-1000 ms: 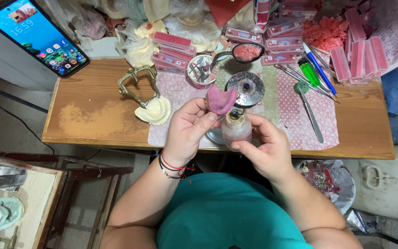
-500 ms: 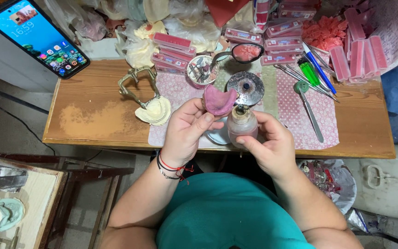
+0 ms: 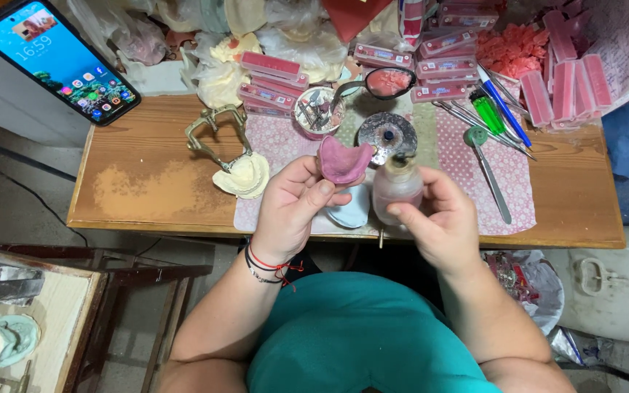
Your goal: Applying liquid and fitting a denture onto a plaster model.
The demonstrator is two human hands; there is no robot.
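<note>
Left grip: left hand pinches a pink wax base plate between thumb and fingertips, hollow side turned up toward the camera, apparently so its surface can be seen and worked.
Right grip: right hand wraps narrowly round a small frosted bottle, held upright just beside the plate, its neck close to the plate's edge, likely kept level so nothing spills.
Where they sit: centre of the frame, above the near edge of the wooden table.
Beneath the hands: a pale blue piece lies on the patterned cloth.
Left of centre: a brass articulator with a cream plaster cast.
Upper right: stacked pink wax boxes and metal tools, within reach.
Upper left: a phone, screen lit.
</note>
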